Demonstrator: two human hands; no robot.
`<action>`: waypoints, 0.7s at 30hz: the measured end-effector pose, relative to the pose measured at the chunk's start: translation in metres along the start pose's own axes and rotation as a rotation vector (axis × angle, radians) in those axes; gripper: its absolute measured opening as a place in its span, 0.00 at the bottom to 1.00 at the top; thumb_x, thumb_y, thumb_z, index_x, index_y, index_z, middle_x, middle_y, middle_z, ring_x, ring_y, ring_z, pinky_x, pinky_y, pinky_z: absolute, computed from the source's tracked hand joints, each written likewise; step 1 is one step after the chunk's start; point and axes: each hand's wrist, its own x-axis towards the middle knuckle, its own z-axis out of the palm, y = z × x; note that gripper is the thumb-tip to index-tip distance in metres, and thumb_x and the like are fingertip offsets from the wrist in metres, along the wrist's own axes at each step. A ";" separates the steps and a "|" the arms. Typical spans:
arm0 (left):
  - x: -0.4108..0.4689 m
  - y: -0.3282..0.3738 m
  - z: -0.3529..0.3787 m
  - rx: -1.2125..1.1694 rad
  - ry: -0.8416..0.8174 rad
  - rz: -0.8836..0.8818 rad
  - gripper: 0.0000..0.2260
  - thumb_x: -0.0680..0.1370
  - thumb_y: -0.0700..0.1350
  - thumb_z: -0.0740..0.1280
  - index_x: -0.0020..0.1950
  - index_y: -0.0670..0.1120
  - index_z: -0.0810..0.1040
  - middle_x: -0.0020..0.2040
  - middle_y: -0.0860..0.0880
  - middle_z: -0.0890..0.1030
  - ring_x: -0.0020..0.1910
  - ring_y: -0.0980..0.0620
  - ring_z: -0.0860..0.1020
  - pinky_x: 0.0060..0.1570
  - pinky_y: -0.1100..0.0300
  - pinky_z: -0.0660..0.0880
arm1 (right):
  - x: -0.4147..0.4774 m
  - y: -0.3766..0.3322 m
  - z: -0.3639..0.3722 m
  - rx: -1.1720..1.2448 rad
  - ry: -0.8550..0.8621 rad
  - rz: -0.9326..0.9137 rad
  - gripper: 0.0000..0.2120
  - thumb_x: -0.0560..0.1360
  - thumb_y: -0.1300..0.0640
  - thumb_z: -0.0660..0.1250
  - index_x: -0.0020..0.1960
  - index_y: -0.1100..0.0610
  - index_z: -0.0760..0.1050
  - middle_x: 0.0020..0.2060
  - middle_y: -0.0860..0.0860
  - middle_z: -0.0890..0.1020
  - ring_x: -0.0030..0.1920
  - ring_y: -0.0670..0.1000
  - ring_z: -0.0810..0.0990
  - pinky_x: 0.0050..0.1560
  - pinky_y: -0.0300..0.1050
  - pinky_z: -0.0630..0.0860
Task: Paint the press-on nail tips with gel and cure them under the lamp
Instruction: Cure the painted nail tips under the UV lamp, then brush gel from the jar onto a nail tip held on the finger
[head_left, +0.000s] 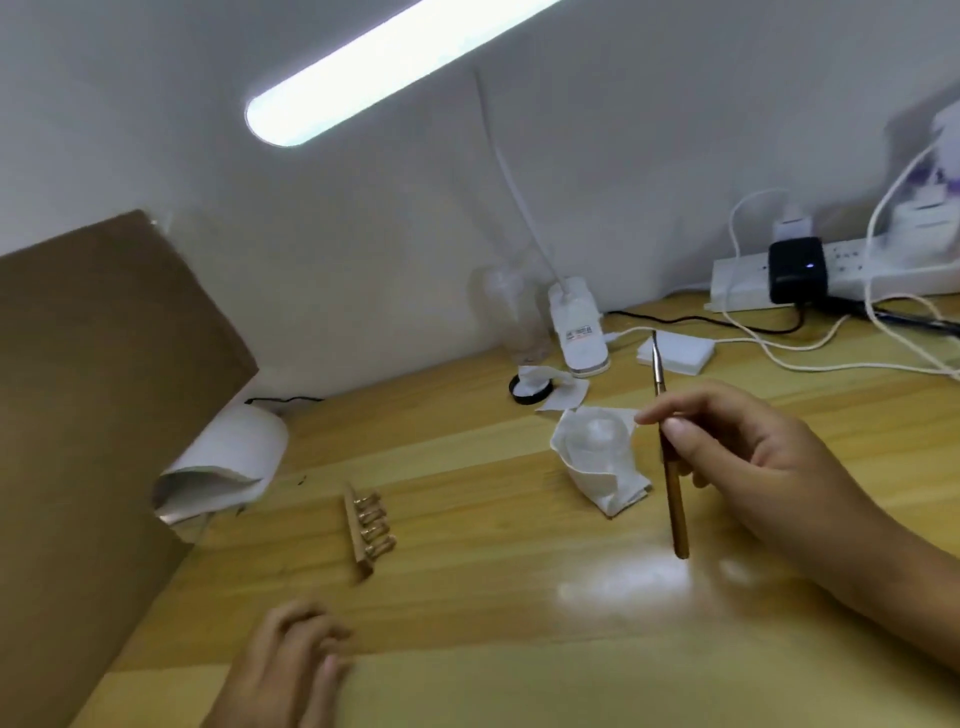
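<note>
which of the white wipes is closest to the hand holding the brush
The crumpled wipe, just left of the right hand that pinches the brush. The flat wipe and the stack of pads lie farther back, toward the wall.

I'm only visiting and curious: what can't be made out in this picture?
In the head view:
nail tips: too small and blurred to tell whether painted.
brush in the right hand: tip too fine to show gel.
left hand: blurred, cut off by the bottom edge.
white object: partly hidden behind the brown board.
</note>
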 end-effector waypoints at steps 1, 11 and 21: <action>0.003 -0.001 -0.002 -0.021 -0.021 -0.055 0.07 0.74 0.54 0.63 0.51 0.62 0.74 0.59 0.61 0.71 0.51 0.68 0.75 0.50 0.81 0.68 | 0.000 -0.001 -0.001 -0.002 0.005 -0.007 0.10 0.77 0.55 0.65 0.48 0.41 0.81 0.41 0.45 0.83 0.41 0.43 0.81 0.39 0.29 0.74; 0.072 -0.003 0.015 -0.348 -0.315 -0.573 0.34 0.74 0.50 0.73 0.74 0.56 0.58 0.69 0.54 0.68 0.54 0.57 0.77 0.43 0.69 0.72 | -0.006 0.007 0.009 -0.224 -0.061 -0.212 0.14 0.77 0.55 0.62 0.53 0.37 0.78 0.43 0.40 0.83 0.44 0.42 0.82 0.43 0.28 0.74; 0.051 0.073 -0.012 -0.722 -0.659 -0.449 0.17 0.75 0.33 0.69 0.60 0.50 0.80 0.58 0.49 0.80 0.52 0.58 0.81 0.50 0.69 0.75 | -0.001 -0.002 0.005 0.084 0.047 -0.173 0.07 0.72 0.43 0.65 0.49 0.42 0.72 0.37 0.55 0.82 0.36 0.50 0.80 0.36 0.38 0.76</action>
